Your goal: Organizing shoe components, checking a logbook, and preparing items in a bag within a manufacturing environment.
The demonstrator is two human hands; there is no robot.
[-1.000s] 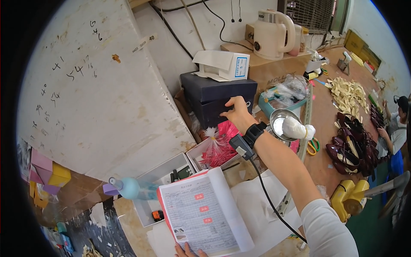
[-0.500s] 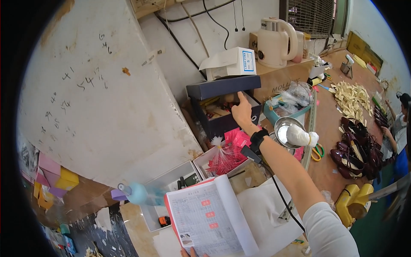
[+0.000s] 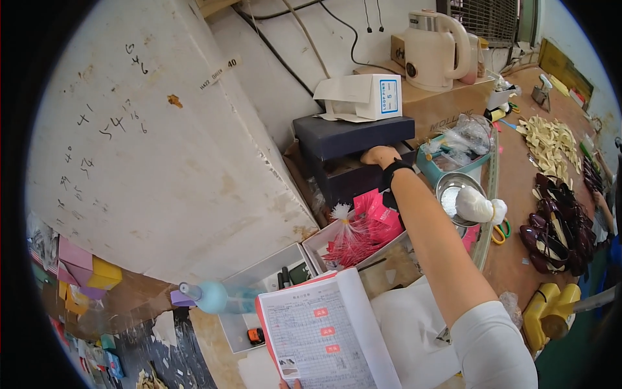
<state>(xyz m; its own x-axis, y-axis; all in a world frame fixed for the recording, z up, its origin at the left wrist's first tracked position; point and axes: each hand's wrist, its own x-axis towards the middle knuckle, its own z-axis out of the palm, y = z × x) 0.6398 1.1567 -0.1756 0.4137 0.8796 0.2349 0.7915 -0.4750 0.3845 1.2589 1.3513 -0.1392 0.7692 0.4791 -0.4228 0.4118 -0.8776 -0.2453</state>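
Observation:
My right hand (image 3: 381, 155) reaches into a dark blue box (image 3: 343, 181) under its partly lifted lid (image 3: 353, 137). Its fingers are hidden inside, and a dark band circles the wrist. At the lower edge, the fingertips of my left hand (image 3: 289, 384) grip a red-backed folder of papers (image 3: 324, 330); its top sheet carries a printed table with red marks, and the pages curl at the right. Just below the blue box, a white tray (image 3: 315, 249) holds pink tags and a bundle of clear plastic strands (image 3: 348, 230).
On the lid rests an opened white carton (image 3: 363, 97). Beside my forearm are a metal bowl (image 3: 447, 194) with a white wrapped bundle and a teal box (image 3: 433, 165) of plastic bags. A cream kettle (image 3: 431, 55) stands behind; dark red shoes (image 3: 551, 227) lie at right. A blue bottle (image 3: 217, 297) is at left.
My right hand has gone from the box's opening, finger against the lid, to deeper inside under the lowered lid. The view has shifted; my left hand still holds the folder.

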